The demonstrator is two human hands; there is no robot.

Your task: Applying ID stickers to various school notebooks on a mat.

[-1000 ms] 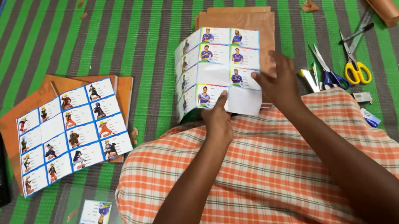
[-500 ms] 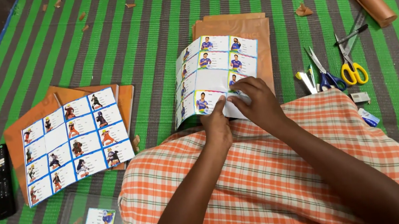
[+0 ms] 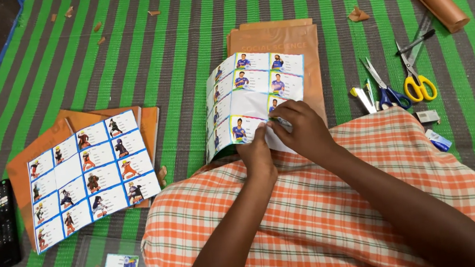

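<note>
Green-and-grey striped mat [image 3: 180, 44] carries everything. Both arms reach forward over an orange checked cloth [image 3: 330, 212] on the lap. Left hand [image 3: 256, 152] and right hand [image 3: 302, 129] pinch the near edge of a curled sticker sheet [image 3: 253, 84] of blue-bordered picture labels, fingers closed on it; it lies over a brown-covered book [image 3: 298, 37]. A second label sheet [image 3: 90, 174] lies flat at left beside a black remote [image 3: 5, 222]. Scissors [image 3: 416, 80] lie at right.
</note>
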